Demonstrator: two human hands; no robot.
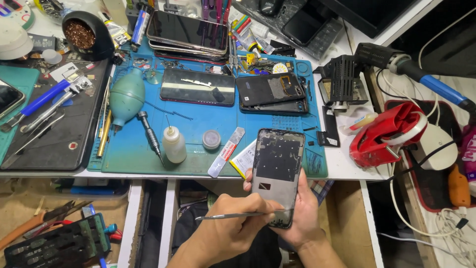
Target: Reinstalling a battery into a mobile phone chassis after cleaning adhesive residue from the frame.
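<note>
Nearest, the left hand (pixel 233 223) grips a thin metal pry tool (pixel 230 216), its tip at the lower edge of an opened phone frame (pixel 277 173). That frame is clasped upright by the right hand (pixel 302 213). Beyond, a blue mat (pixel 198 124) carries a squeeze bottle (pixel 174 144) and dismantled phones (pixel 197 86).

A matt grey metal phone frame (pixel 276 173) with a glossy black rim and a thin, shiny steel tool (pixel 230 216) are seen above a worn, matt blue rubber mat (pixel 134 159), beside a translucent plastic bottle (pixel 174 144).
</note>
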